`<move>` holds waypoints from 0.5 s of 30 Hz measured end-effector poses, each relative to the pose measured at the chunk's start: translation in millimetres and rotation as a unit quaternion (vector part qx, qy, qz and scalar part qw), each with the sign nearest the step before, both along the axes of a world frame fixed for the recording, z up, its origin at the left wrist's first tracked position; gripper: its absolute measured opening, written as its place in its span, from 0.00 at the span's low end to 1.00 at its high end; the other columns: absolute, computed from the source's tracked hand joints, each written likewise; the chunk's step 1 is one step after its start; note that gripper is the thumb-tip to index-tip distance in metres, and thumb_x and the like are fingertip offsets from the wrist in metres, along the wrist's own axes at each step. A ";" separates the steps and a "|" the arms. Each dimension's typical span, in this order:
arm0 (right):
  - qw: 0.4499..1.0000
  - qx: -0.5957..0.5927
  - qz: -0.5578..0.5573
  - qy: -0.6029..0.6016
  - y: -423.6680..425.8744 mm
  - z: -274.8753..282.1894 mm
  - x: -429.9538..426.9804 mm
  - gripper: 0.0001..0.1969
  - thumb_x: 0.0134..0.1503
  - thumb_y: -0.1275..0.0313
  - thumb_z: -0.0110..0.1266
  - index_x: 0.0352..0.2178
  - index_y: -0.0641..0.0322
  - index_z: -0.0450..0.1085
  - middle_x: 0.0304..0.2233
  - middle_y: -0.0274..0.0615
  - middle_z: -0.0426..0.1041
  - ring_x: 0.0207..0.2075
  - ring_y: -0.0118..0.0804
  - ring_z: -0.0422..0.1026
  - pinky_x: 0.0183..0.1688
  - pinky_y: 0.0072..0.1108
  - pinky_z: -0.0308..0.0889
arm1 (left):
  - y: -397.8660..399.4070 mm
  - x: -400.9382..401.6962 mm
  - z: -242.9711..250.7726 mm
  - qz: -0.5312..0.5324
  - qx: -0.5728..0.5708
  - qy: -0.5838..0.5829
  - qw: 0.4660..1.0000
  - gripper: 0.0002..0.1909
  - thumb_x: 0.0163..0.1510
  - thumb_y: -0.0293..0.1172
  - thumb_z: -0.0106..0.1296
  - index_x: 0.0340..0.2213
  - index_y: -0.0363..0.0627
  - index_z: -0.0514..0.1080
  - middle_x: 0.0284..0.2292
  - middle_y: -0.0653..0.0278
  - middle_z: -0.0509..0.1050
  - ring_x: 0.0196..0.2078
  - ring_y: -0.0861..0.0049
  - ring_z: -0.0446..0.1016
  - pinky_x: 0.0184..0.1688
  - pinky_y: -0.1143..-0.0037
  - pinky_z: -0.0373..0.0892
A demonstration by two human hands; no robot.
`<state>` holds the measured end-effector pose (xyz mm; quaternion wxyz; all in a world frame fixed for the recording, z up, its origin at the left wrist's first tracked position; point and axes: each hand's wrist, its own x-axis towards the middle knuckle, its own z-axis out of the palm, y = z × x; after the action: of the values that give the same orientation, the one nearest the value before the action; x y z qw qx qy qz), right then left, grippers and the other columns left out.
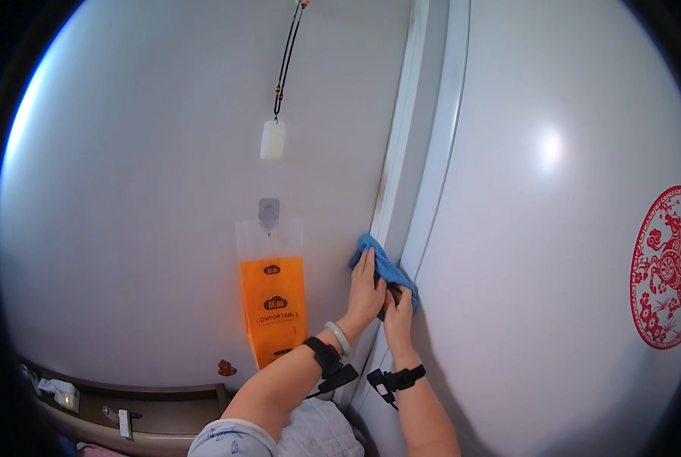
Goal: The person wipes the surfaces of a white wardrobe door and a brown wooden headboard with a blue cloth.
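Note:
A blue cloth (381,260) lies against the white door frame (400,188), where the wall meets a glossy white panel (523,240). My left hand (366,291) presses flat on the cloth with its fingers pointing up; a pale bangle and a black strap with a small device are on that arm. Close beside it on the right, my right hand (399,314) grips the lower part of the cloth with bent fingers, and a black strap with a device is on its wrist. Something dark shows between the hands, partly hidden by the fingers.
An orange printed bag (273,291) hangs from a wall hook (269,210), below a white pendant (272,140) on a dark cord. At lower left is a brown shelf (163,394) holding small items. Quilted white fabric (320,431) lies at the bottom. A red horse paper-cut (663,268) decorates the right panel.

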<state>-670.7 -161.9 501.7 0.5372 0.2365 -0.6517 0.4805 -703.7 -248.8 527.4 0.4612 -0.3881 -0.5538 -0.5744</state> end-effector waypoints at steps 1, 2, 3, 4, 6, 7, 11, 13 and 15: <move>1.000 -0.004 -0.017 0.004 0.2 -0.4 1.7 0.14 0.59 0.72 0.44 0.44 0.70 0.59 0.38 0.52 0.70 0.39 0.37 0.70 0.42 0.25 0.64 | 0.2 1.9 -1.1 -0.002 -0.002 -0.003 1.000 0.32 0.52 0.23 0.43 0.58 0.37 0.47 0.59 0.44 0.47 0.60 0.49 0.48 0.60 0.65 0.49; 0.999 -0.008 -0.034 0.008 0.1 -0.1 4.3 0.13 0.60 0.71 0.44 0.43 0.69 0.60 0.36 0.50 0.71 0.37 0.34 0.70 0.41 0.23 0.64 | 1.0 3.7 -0.7 -0.014 0.003 -0.027 1.000 0.32 0.52 0.24 0.43 0.57 0.37 0.47 0.58 0.43 0.48 0.60 0.50 0.48 0.60 0.65 0.48; 0.999 -0.012 -0.034 0.000 -2.4 2.7 11.6 0.13 0.60 0.71 0.44 0.43 0.69 0.60 0.36 0.50 0.71 0.37 0.34 0.70 0.41 0.23 0.64 | -1.3 9.2 -0.2 -0.023 0.007 -0.054 0.998 0.31 0.53 0.26 0.43 0.57 0.36 0.48 0.58 0.42 0.48 0.60 0.50 0.48 0.61 0.65 0.47; 0.998 -0.002 -0.062 0.015 -6.0 7.9 21.8 0.12 0.59 0.71 0.44 0.41 0.70 0.62 0.36 0.49 0.71 0.36 0.35 0.69 0.40 0.23 0.64 | -5.8 16.5 1.1 -0.024 0.000 -0.066 0.998 0.31 0.53 0.26 0.43 0.57 0.36 0.48 0.58 0.42 0.48 0.60 0.50 0.48 0.61 0.65 0.47; 0.995 -0.004 -0.095 0.013 -13.3 25.3 36.0 0.12 0.59 0.70 0.45 0.39 0.71 0.64 0.36 0.49 0.71 0.37 0.38 0.69 0.41 0.24 0.63 | -19.0 28.5 13.2 -0.027 0.013 -0.042 0.999 0.30 0.54 0.26 0.42 0.57 0.36 0.48 0.57 0.40 0.49 0.59 0.49 0.49 0.60 0.66 0.48; 0.995 0.021 -0.092 0.037 -15.6 38.3 44.9 0.14 0.59 0.70 0.44 0.42 0.71 0.63 0.37 0.50 0.70 0.38 0.40 0.69 0.43 0.24 0.62 | -22.4 33.5 22.5 -0.026 0.012 -0.050 0.998 0.30 0.54 0.26 0.42 0.57 0.36 0.48 0.57 0.40 0.49 0.59 0.49 0.49 0.60 0.66 0.48; 0.990 0.082 -0.093 0.074 -17.9 95.0 46.9 0.18 0.59 0.70 0.43 0.47 0.74 0.60 0.40 0.51 0.69 0.40 0.38 0.68 0.45 0.23 0.61 | -32.6 39.3 65.8 -0.085 0.044 0.095 0.991 0.27 0.57 0.23 0.38 0.57 0.38 0.48 0.58 0.46 0.50 0.61 0.58 0.49 0.60 0.71 0.48; 0.993 0.088 0.025 0.076 -24.3 119.2 49.1 0.20 0.59 0.71 0.43 0.51 0.73 0.58 0.43 0.48 0.68 0.42 0.36 0.67 0.46 0.22 0.61 | -31.1 37.2 79.5 -0.095 0.025 0.097 0.990 0.28 0.57 0.22 0.39 0.58 0.40 0.47 0.59 0.46 0.50 0.62 0.58 0.48 0.60 0.72 0.49; 0.991 0.106 0.081 0.017 -28.9 129.5 45.7 0.24 0.60 0.70 0.40 0.56 0.70 0.51 0.50 0.50 0.62 0.50 0.39 0.62 0.53 0.23 0.56 | -24.2 33.6 84.8 -0.088 0.012 0.100 0.991 0.29 0.57 0.23 0.40 0.58 0.40 0.46 0.59 0.46 0.49 0.62 0.58 0.47 0.60 0.72 0.48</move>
<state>-625.0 -190.8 631.2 0.4795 0.3525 -0.6680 0.4468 -670.1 -272.9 612.3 0.4665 -0.4856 -0.4614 -0.5777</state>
